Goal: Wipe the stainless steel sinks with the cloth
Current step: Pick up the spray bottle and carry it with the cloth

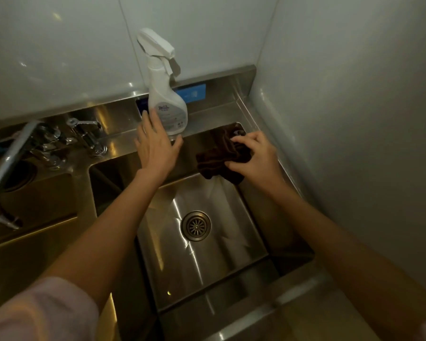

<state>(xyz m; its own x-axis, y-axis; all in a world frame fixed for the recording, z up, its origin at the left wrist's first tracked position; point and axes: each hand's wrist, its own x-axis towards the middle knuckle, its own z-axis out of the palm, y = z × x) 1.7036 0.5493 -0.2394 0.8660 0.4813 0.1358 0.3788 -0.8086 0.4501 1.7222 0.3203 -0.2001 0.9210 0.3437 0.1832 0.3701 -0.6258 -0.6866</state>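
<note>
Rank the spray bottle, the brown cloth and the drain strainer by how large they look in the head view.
1. Spray bottle, clearly the largest.
2. Brown cloth, though the right hand covers part of it.
3. Drain strainer, the smallest.

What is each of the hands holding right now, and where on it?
Right hand grips the bunched brown cloth at its right end. Left hand touches the spray bottle low on its body; a full grip cannot be told.

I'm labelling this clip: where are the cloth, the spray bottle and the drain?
cloth (221, 156), head view, its bunched middle.
spray bottle (167, 104), head view, its label.
drain (196, 225), head view, strainer centre.
</note>
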